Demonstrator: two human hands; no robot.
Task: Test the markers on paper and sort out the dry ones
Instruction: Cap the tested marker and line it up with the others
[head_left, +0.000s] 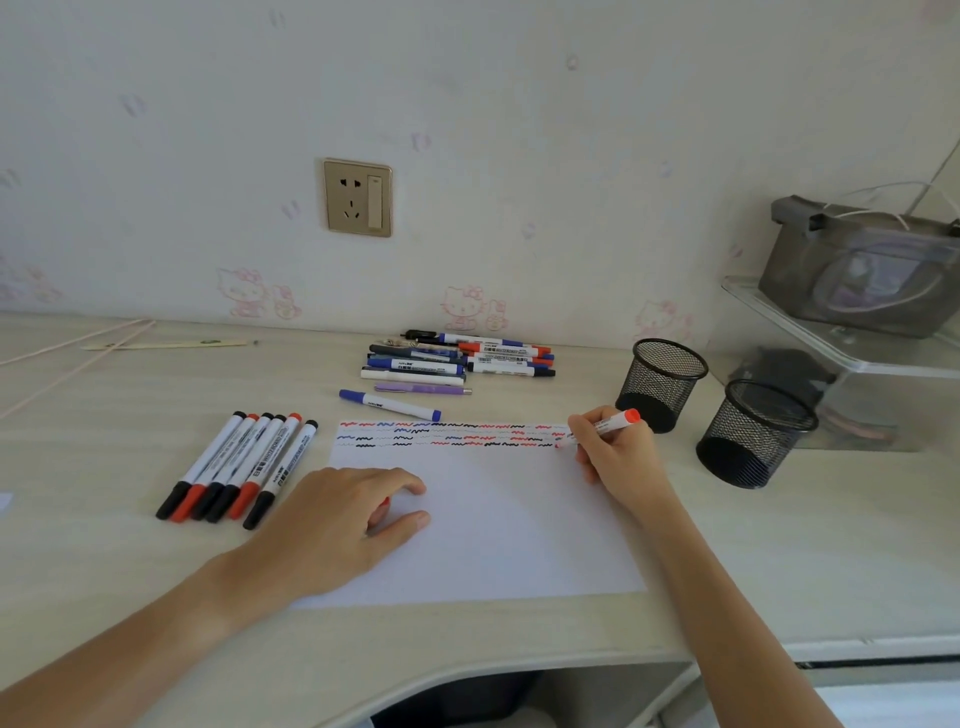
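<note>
A single head-worn wide-angle view looks forward and down from above the worktop (727, 571), close over both forearms, facing the wall (519, 104) beyond the right hand (618, 457) and the left hand (343, 525); its edges bend straight lines.

Paper (493, 519) centre on worktop (753, 571); marker row (239, 467) left of it, marker pile (457, 358) behind, two mesh cups (717, 410) right.
</note>
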